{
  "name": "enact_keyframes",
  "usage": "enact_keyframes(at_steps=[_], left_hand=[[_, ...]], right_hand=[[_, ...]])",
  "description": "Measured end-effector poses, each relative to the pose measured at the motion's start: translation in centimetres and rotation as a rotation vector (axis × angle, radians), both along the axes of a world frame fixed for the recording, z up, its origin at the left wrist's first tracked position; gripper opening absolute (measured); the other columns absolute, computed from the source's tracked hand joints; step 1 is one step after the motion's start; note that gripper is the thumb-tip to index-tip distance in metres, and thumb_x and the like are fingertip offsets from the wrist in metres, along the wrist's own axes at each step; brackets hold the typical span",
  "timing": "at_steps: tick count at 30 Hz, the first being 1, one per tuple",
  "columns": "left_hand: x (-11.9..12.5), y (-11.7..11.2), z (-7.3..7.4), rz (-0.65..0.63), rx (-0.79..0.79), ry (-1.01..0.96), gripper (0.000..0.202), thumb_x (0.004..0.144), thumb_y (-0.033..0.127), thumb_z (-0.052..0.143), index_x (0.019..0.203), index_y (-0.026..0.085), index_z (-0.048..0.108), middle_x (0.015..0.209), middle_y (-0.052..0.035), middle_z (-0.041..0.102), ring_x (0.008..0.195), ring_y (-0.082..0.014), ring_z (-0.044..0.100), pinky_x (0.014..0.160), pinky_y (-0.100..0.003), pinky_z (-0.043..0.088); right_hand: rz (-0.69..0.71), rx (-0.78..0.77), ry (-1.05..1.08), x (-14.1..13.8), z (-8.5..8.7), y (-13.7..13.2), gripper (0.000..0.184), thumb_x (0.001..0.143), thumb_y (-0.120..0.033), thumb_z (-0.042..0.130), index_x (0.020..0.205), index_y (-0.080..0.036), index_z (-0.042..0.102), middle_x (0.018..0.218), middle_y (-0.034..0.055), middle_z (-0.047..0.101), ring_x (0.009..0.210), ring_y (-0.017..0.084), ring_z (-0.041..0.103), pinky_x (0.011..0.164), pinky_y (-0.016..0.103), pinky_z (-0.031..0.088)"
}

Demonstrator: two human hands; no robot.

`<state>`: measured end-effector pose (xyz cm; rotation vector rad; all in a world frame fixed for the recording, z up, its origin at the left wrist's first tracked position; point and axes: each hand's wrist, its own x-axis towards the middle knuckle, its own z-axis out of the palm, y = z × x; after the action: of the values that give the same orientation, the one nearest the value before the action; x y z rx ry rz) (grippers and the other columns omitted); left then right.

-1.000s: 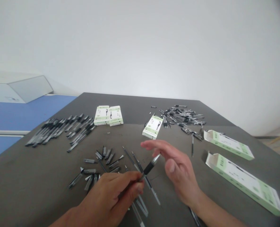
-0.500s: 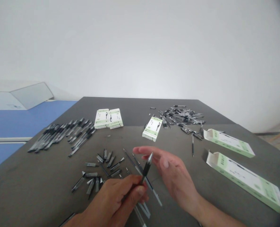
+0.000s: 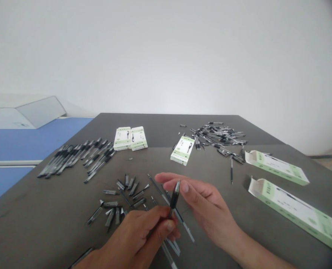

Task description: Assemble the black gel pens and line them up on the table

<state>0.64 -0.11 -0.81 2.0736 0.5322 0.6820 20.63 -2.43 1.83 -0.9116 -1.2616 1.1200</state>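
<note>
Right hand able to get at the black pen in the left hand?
Likely yes: the right hand is open, its fingers right beside the black pen the left hand grips; nothing stands between them.

Left hand [image 3: 135, 235] closed — right hand [image 3: 207, 209] open

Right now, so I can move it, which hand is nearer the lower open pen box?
Right. The right hand is left of the open pen box; the left hand, holding a black pen, is farther left.
</note>
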Motion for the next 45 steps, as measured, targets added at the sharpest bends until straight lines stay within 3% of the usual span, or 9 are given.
enact_keyframes(at_steps=[3,5,9,13,18,23,33,41,45], left_hand=[[0.1,-0.2,0.3,-0.004,0.002,0.009,0.022,0.113,0.023,0.047,0.103,0.024,0.066,0.09,0.0021,0.081,0.078,-0.0102,0.078,0.072,-0.014,0.054],[0.3,-0.2,0.6,-0.015,0.001,0.011,0.021,0.113,0.023,0.047,0.104,0.023,0.066,0.09,0.0013,0.082,0.078,-0.0105,0.078,0.073,-0.014,0.054],[0.4,-0.2,0.9,-0.007,-0.037,-0.006,0.024,0.113,0.022,0.045,0.103,0.022,0.066,0.089,0.0009,0.082,0.076,-0.0098,0.077,0.073,-0.014,0.054],[0.4,-0.2,0.7,-0.015,-0.044,-0.017,0.025,0.113,0.023,0.044,0.102,0.022,0.067,0.088,0.0005,0.081,0.076,-0.0107,0.077,0.071,-0.015,0.055],[0.3,-0.1,0.2,-0.063,0.022,-0.03,0.027,0.114,0.025,0.041,0.103,0.023,0.067,0.085,0.0003,0.08,0.068,-0.012,0.074,0.066,-0.017,0.055],[0.2,0.0,0.0,-0.067,-0.003,0.012,0.026,0.114,0.025,0.042,0.104,0.023,0.066,0.087,0.0015,0.08,0.063,-0.0099,0.069,0.062,-0.017,0.051],[0.5,-0.8,1.5,-0.003,-0.058,0.051,0.033,0.115,0.03,0.041,0.099,0.022,0.069,0.085,-0.0011,0.08,0.069,-0.0127,0.072,0.072,-0.019,0.056],[0.3,-0.2,0.3,-0.022,-0.102,0.072,0.034,0.115,0.034,0.04,0.099,0.021,0.068,0.087,-0.002,0.08,0.063,-0.0111,0.066,0.063,-0.018,0.05],[0.3,-0.3,0.4,-0.03,-0.131,0.084,0.039,0.115,0.038,0.037,0.099,0.021,0.067,0.086,-0.0015,0.08,0.062,-0.011,0.067,0.063,-0.018,0.051]], right_hand=[[-0.002,-0.004,0.11,0.1,-0.2,0.3,0.01,0.092,-0.042,0.085,0.093,-0.032,0.087,0.107,0.0025,0.086,0.117,0.023,0.076,0.105,0.038,0.059],[-0.031,0.018,0.15,0.2,-0.5,0.5,0.02,0.081,-0.046,0.094,0.091,-0.031,0.084,0.098,0.0008,0.084,0.113,0.023,0.076,0.102,0.034,0.059],[0.08,-0.049,0.146,0.6,-0.6,0.3,0.054,0.094,-0.073,0.067,0.123,-0.03,0.082,0.12,0.0095,0.083,0.112,0.029,0.077,0.095,0.042,0.063],[0.159,-0.149,0.093,0.5,0.1,-0.3,0.047,0.102,-0.065,0.06,0.119,-0.028,0.085,0.124,0.0101,0.082,0.094,0.028,0.081,0.067,0.038,0.067],[0.051,-0.063,0.012,0.3,0.8,-0.3,0.027,0.096,-0.053,0.077,0.102,-0.03,0.089,0.114,0.0067,0.085,0.114,0.031,0.079,0.086,0.043,0.069],[-0.031,-0.034,-0.016,0.2,0.8,-0.1,0.02,0.091,-0.05,0.083,0.097,-0.032,0.09,0.105,0.0051,0.086,0.104,0.03,0.082,0.086,0.043,0.07],[0.15,0.013,-0.033,0.8,0.8,0.1,0.025,0.103,-0.048,0.07,0.109,-0.032,0.088,0.118,0.0051,0.086,0.127,0.028,0.074,0.112,0.05,0.059],[0.013,-0.011,-0.053,0.9,0.4,0.5,0.015,0.093,-0.046,0.082,0.098,-0.034,0.09,0.102,0.0047,0.088,0.116,0.028,0.079,0.1,0.044,0.065],[0.051,-0.044,0.004,0.7,0.4,0.4,0.025,0.097,-0.052,0.076,0.104,-0.032,0.09,0.11,0.0049,0.087,0.111,0.028,0.081,0.099,0.043,0.065]])
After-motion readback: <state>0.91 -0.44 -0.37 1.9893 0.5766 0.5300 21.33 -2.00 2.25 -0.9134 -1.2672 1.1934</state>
